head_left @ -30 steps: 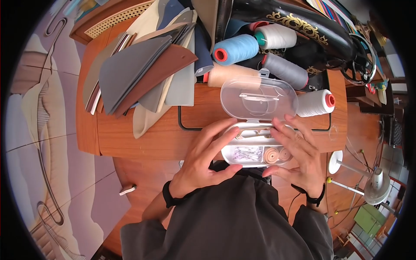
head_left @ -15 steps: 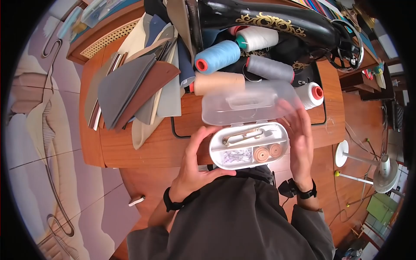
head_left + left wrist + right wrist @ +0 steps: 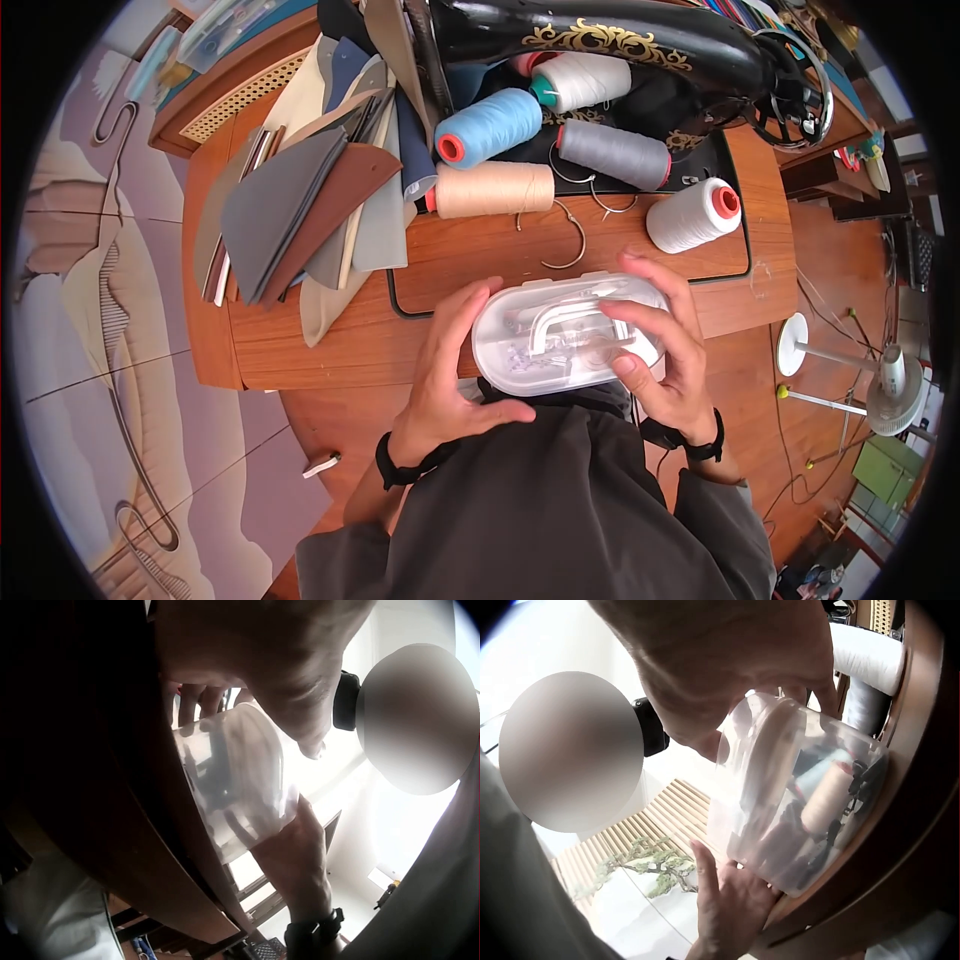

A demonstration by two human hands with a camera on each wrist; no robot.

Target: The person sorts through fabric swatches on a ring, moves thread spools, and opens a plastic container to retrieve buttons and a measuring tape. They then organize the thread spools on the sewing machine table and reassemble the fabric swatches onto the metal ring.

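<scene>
An oval plastic case [image 3: 570,375] is near the table's front edge, its clear lid lowered over the white tray; whether it is latched I cannot tell. Small contents blur through the lid. My left hand [image 3: 445,370] spans the case's left end, fingers at the upper corner, thumb below the front side. Over the right end, my right hand [image 3: 675,355] bends its fingers and thumb onto the lid beside its raised handle [image 3: 548,322]. In the left wrist view, the left hand [image 3: 255,660] is above the translucent case [image 3: 236,784]. The right wrist view shows the right hand [image 3: 727,667] touching the case [image 3: 765,780].
Behind the case lie metal rings [image 3: 580,240] and several thread spools, including blue [image 3: 490,127], peach [image 3: 495,190], grey [image 3: 615,155] and white [image 3: 690,215]. A black sewing machine [image 3: 610,35] stands at the back. Leather pieces [image 3: 285,210] are piled at left.
The lid has swung down from its raised position over the tray. My right hand has moved from the lid's side onto its top. The metal rings have come into view; the left hand stays beside the case.
</scene>
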